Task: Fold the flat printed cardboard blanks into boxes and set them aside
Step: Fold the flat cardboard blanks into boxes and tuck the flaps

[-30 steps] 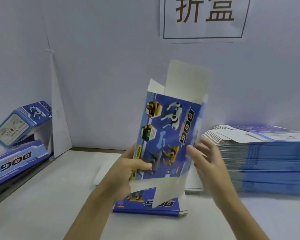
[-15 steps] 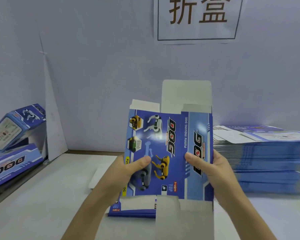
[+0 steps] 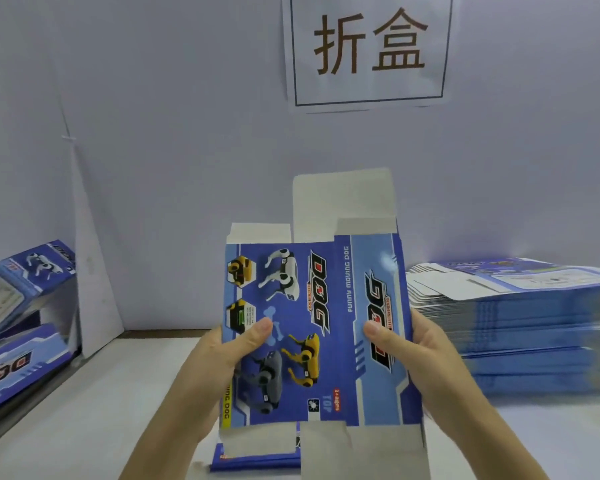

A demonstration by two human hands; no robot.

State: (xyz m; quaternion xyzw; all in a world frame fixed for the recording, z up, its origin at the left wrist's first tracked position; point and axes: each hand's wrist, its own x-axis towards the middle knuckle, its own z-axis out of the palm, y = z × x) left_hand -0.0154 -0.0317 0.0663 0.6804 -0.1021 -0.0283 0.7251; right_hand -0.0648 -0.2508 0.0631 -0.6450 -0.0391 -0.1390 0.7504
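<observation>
Blank between left hand, right hand

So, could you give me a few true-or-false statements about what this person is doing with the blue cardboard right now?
1. The left hand and right hand hold the printed blank upright by its side edges. True.
2. The top end is already tucked shut. False: the top flaps stand open, pointing up.
3. A stack of flat blanks lies to the person's right. True.
4. Finished boxes sit on top of that stack. False: the folded boxes lie at the far left.
</observation>
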